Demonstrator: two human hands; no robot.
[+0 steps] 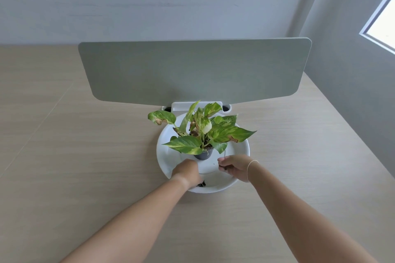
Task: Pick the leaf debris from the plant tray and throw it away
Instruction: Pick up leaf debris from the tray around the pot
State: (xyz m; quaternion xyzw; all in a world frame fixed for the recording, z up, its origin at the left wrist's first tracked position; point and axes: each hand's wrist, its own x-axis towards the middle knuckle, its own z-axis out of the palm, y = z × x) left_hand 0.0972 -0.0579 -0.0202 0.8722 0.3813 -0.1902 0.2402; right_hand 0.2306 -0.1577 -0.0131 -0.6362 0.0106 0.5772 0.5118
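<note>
A round white plant tray lies on the wooden table, with a small dark pot of green and yellow leaves standing in its middle. My left hand rests over the tray's front left, fingers curled, with dark leaf debris showing just under it. My right hand is over the tray's front right, fingers pinched on a small dark piece. A tiny dark speck lies on the tray between my hands.
A grey-green divider panel stands upright just behind the tray on a white bracket. The light wooden table spreads wide on both sides. A wall and a window are at the right.
</note>
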